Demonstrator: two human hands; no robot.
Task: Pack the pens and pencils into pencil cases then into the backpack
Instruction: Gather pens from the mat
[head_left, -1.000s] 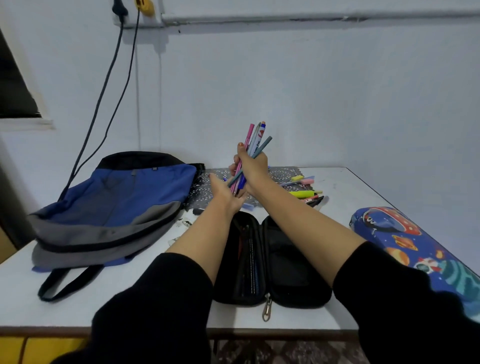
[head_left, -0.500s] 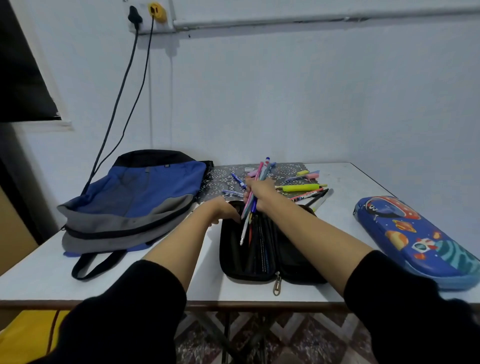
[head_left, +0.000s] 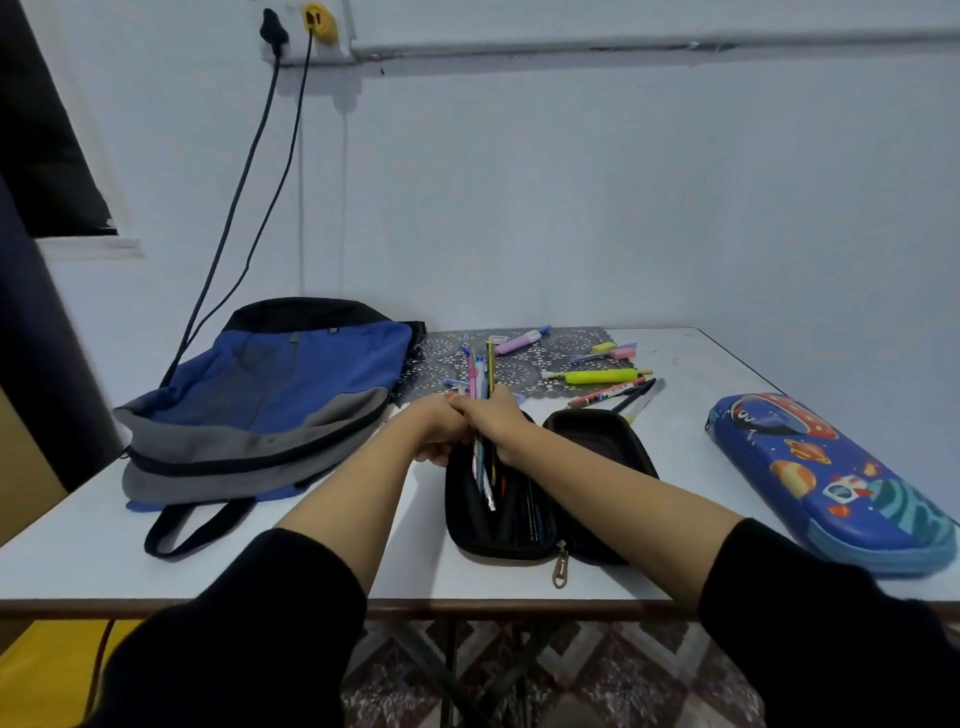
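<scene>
While R hand (head_left: 496, 418) clutches pens (head_left: 480, 376) in black case (head_left: 597, 447) by table (head_left: 649, 574) edge, L hand (head_left: 439, 428) grips rim

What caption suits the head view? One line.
Right hand holds pens in the open black pencil case; left hand holds its rim.

1. A white table (head_left: 78, 545) fills the middle of the frame.
2. A grey patterned mat (head_left: 566, 343) lies at its far edge, centre.
3. Two dark cables (head_left: 244, 171) hang from wall plugs (head_left: 272, 31), upper left.
4. Patterned floor tiles (head_left: 623, 675) show at bottom centre.
</scene>
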